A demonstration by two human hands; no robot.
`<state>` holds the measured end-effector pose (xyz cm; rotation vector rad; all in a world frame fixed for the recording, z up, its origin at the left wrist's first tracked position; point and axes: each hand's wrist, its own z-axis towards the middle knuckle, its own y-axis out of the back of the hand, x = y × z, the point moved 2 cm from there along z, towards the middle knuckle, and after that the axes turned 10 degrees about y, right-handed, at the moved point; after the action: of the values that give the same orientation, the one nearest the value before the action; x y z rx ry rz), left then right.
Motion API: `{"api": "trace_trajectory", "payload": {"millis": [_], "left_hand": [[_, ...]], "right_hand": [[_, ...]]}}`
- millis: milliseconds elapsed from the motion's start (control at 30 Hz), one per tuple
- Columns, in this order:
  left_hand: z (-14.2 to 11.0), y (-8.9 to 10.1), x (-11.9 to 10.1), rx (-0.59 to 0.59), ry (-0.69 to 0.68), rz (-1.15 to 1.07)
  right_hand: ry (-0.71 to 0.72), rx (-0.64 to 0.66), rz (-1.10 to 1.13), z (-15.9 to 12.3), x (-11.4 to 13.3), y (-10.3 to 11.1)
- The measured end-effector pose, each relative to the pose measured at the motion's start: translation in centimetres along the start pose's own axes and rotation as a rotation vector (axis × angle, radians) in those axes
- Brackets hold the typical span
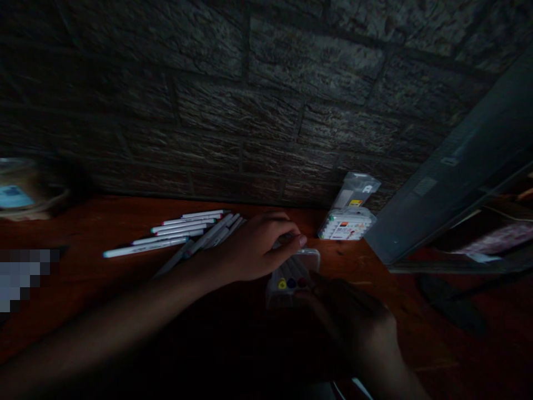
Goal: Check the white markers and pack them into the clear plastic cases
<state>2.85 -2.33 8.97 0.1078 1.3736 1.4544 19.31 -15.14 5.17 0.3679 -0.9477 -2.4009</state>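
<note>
A clear plastic marker case (pixel 272 300) stands on the wooden table in front of me. Inside it are a few markers (pixel 291 271), their yellow, blue and red ends facing me. My left hand (pixel 262 244) reaches over the case's far end, thumb and fingers pinched together; what lies between them is hidden. In deep shadow, my right hand (pixel 353 311) is closed on the case's near right side, thumb at the near wall. Left of the case, partly behind my left forearm, lies a loose pile of white markers (pixel 183 229) with coloured tips.
A packed set of markers (pixel 345 225) stands at the back right, a clear empty-looking case (pixel 357 189) behind it. A jar-like container (pixel 19 186) sits far left. A textured brick wall (pixel 233 111) bounds the table (pixel 83 233); a grey metal post (pixel 433 172) rises beyond its right side.
</note>
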Motion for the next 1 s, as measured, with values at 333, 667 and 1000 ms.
{"api": "trace_trajectory", "payload": {"millis": [333, 667, 1000], "left_hand": [[0.2, 0.5, 0.3, -0.035, -0.014, -0.013], [0.2, 0.5, 0.4, -0.032, -0.008, -0.002], [1.2, 2.9, 3.7, -0.220, 0.040, 0.059]], "right_hand": [[0.009, -0.048, 0.076, -0.3, -0.7, 1.7], [0.090, 0.085, 0.038, -0.5, -0.8, 0.9], [-0.209, -0.123, 0.221, 5.8, -7.8, 0.2]]}}
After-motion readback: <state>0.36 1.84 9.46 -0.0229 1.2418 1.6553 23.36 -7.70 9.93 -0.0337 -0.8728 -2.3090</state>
